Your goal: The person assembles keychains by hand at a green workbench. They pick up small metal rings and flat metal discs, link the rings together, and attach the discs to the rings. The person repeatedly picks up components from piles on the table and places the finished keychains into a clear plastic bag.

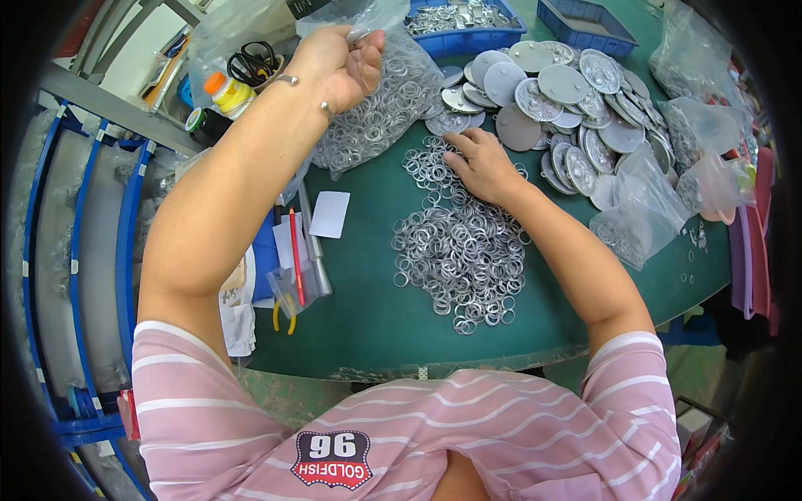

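My left hand (pixel 344 71) is raised at the back left, its fingers curled at the mouth of a clear plastic bag (pixel 368 113) full of small silver metal rings. The gathered plastic rises just behind those fingers. Flat on the upper part of a loose heap of metal rings (pixel 459 250) lies my right hand (pixel 483 165), palm down with its fingers stretched out. The heap spreads over the green tabletop (pixel 359 309) toward me. Right behind this hand begins a big pile of round silver medallions (pixel 576 96), some embossed and some plain side up.
Blue trays (pixel 464 40) stand at the back. Clear bags (pixel 639 204) of parts lie on the right. Toward the left are a white card (pixel 330 215), a red pencil (pixel 296 259), yellow-handled pliers (pixel 285 316) and a yellow bottle (pixel 227 92). Blue-edged shelving (pixel 75 250) borders the table.
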Available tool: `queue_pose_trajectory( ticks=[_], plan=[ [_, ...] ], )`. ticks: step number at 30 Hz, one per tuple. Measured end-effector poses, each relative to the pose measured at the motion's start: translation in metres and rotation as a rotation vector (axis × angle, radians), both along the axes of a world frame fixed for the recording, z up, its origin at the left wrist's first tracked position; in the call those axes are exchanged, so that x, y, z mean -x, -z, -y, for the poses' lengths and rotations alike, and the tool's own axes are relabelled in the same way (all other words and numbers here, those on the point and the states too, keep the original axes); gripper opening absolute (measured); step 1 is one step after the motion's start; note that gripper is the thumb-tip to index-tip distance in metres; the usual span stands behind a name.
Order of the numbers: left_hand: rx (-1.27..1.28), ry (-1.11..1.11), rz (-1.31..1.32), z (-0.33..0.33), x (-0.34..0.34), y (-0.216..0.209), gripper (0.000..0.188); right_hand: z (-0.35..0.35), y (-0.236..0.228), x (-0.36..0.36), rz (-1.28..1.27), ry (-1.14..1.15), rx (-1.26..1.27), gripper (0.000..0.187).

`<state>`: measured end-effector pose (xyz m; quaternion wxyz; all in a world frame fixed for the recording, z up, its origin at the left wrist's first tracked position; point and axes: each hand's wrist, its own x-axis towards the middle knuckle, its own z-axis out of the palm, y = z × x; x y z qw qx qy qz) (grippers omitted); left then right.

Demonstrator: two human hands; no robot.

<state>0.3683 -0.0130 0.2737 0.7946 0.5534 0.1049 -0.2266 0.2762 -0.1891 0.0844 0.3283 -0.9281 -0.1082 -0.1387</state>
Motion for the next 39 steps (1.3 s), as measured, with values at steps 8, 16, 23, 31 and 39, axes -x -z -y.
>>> queue_pose_trajectory(
  ticks=[8, 16, 23, 31, 39],
  plan=[
    [0.064, 0.184, 0.132, -0.014, 0.016, 0.022, 0.042, 0.002, -0.007, 0.007, -0.072, -0.499, -0.05, 0.024],
    [-0.74, 0.244, 0.988, -0.019, 0.068, 0.151, 0.047, -0.016, 0.008, -0.027, 0.143, -0.353, -0.012, 0.034],
    [-1.113, 0.177, 1.112, -0.022, 0.078, 0.209, 0.045, -0.012, 0.008, -0.012, 0.058, -0.46, 0.09, 0.033],
    [-0.954, 0.384, 1.133, -0.011, 0.069, 0.203, 0.052, 0.036, -0.011, 0.011, 0.228, -0.055, 0.238, 0.015],
    [-0.758, 0.625, 1.11, -0.008, 0.1, 0.184, 0.046, 0.047, -0.011, 0.006, 0.207, 0.032, 0.704, 0.008]
  ],
)
